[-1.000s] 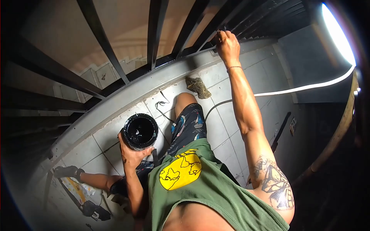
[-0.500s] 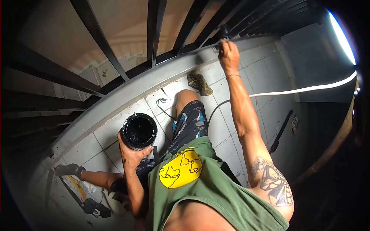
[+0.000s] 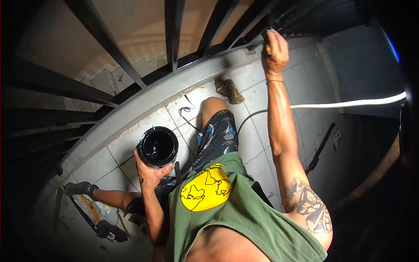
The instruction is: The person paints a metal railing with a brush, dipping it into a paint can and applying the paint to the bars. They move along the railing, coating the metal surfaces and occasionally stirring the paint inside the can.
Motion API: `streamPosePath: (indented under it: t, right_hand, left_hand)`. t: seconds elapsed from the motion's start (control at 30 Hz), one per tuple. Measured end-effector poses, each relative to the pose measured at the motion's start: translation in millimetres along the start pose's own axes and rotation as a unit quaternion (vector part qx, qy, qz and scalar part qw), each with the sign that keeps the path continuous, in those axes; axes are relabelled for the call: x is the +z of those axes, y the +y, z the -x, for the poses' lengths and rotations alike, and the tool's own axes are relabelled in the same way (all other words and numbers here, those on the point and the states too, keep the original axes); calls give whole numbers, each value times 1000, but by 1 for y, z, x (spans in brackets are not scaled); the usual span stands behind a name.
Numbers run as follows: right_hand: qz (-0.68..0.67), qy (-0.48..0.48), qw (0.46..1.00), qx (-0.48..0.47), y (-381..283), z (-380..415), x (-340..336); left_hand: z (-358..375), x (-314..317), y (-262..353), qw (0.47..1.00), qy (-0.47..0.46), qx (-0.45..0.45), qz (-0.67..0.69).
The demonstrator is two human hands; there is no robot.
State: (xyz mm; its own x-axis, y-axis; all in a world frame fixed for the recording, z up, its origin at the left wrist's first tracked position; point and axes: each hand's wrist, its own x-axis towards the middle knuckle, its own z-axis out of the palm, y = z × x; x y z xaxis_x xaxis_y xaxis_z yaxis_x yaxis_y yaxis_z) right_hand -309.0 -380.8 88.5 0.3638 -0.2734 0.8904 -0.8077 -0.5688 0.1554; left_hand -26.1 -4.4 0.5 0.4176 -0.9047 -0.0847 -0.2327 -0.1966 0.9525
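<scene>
White floor tiles meet a curved grey ledge topped by a black metal railing. The open pot of glossy black liquid is above the floor in front of the person's lap, its lower side cupped by the left hand, fingers and thumb wrapped around it. The right hand, at the end of an outstretched arm, has its fingers curled together, pinching what is probably a brush, though that corner is too dark to be sure. The step in hand looks like brush work low on the bars; the next move seems to call for a steady wrist and the pot kept level. The narrow gaps between bars limit that reach. Farther out, a mottled rag lies just beyond the raised knee, a white cable runs rightward from the forearm, and a dark bar lies to the right.
</scene>
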Motion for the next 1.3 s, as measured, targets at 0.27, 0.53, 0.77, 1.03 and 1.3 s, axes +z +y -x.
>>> streamPosePath:
  t: [0.27, 0.53, 0.77, 1.03, 1.3]
  right_hand:
    - [-26, -210, 967, 141, -12, 81, 41]
    - [-14, 27, 998, 46, 5, 7, 21]
    - [-29, -144, 986, 77, 2, 65, 50]
    - [-20, 18, 998, 61, 0, 23, 36]
    - [-20, -172, 971, 163, -21, 94, 49]
  left_hand:
    - [-2, 0, 8, 1000, 1, -12, 24]
    - [1, -2, -4, 999, 7, -33, 27]
    - [-3, -1, 9, 1000, 3, -28, 15]
    - [-2, 0, 11, 999, 10, -35, 7]
    - [-8, 3, 28, 998, 1, -48, 33]
